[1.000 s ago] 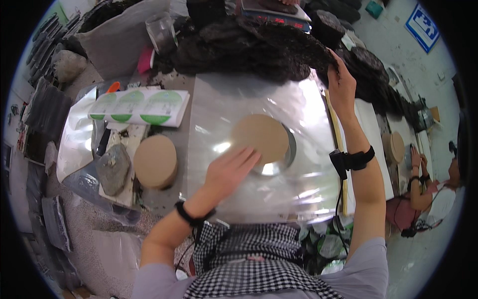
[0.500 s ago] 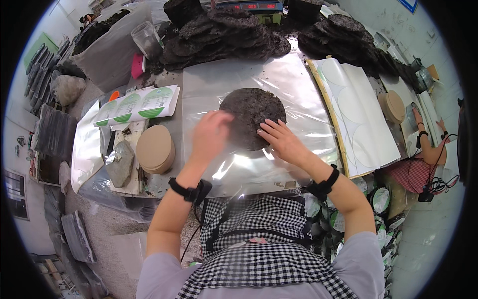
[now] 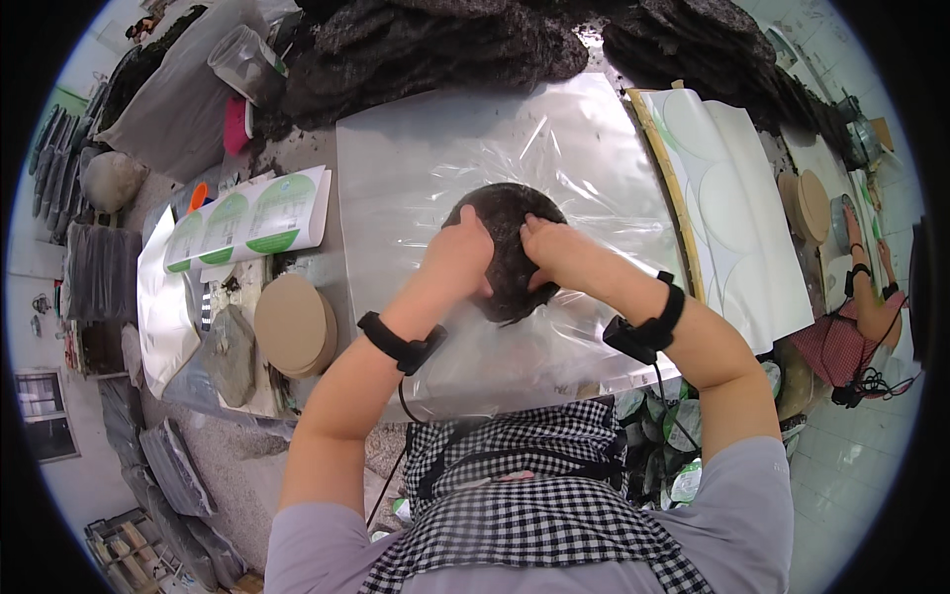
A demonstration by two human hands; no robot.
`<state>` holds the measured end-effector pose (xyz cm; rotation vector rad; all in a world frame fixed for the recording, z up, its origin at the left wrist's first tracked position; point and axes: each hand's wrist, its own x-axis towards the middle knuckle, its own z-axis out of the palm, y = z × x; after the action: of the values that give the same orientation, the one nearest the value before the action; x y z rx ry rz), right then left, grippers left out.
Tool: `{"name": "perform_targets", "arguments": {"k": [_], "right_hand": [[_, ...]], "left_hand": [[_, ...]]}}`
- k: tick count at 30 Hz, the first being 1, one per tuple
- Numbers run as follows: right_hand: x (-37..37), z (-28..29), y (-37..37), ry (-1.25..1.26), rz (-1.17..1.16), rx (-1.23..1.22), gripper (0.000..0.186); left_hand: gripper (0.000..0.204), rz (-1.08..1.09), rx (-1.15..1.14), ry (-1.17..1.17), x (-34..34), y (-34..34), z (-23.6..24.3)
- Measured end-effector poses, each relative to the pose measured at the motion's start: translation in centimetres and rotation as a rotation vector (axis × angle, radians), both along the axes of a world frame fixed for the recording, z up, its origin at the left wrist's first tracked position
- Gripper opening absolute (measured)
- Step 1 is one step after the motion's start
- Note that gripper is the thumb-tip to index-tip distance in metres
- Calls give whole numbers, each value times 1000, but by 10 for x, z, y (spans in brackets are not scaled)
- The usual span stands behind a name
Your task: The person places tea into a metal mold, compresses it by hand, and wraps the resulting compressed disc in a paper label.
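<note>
1. Clear plastic sheeting (image 3: 396, 178): shiny, creased, spread flat in front of the person.
2. Dark stack (image 3: 426, 59): rough, layered rounds, heaped along the far edge of the sheeting.
3. White paper sheets (image 3: 742, 213): marked with large circles; placed right of the sheeting, a yellowish strip (image 3: 665, 178) along their left edge.
4. Label sheet (image 3: 247, 223): white with green round prints; left of the sheeting.
5. Dark disc (image 3: 510, 247): one round, rough-surfaced; lies on the sheeting near its middle, between and partly beneath both hands.
6. Cardboard discs (image 3: 294, 325): brown, stacked; just left of the sheeting.
7. Right hand (image 3: 559, 255): on the disc's right part; fingers bent, thumb set apart below them; whether it pinches the disc cannot be told.
8. Left hand (image 3: 461, 255): on the disc's left part, fingers bent inward; any pinch likewise cannot be told.
9. Grey stone (image 3: 231, 356): beside the cardboard discs, on their left.
10. Pink object (image 3: 237, 126): upper left, kind unclear.
11. Orange item (image 3: 198, 196): small, near the label sheet.
</note>
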<state>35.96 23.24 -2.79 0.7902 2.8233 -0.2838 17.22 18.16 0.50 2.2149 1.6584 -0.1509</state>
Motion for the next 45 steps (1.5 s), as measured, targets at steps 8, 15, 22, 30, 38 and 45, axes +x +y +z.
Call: {"name": "perform_targets", "arguments": {"k": [8, 15, 22, 30, 38, 45], "right_hand": [[-11, -12, -9, 9, -107, 231, 42], [-6, -18, -2, 73, -112, 176, 64], [10, 65, 2, 556, -250, -307, 50], [68, 44, -210, 218, 38, -433, 56], [83, 3, -85, 711, -469, 187, 98], [-21, 14, -33, 799, -463, -105, 11]], "left_hand": [[69, -67, 89, -63, -6, -1, -9], [71, 800, 517, -489, -75, -146, -8], [42, 660, 80, -2153, -135, -253, -9], [38, 332, 212, -412, -42, -191, -42], [38, 379, 584, -667, 14, -36, -20], [39, 493, 70, -1398, -1, -14, -6]]}}
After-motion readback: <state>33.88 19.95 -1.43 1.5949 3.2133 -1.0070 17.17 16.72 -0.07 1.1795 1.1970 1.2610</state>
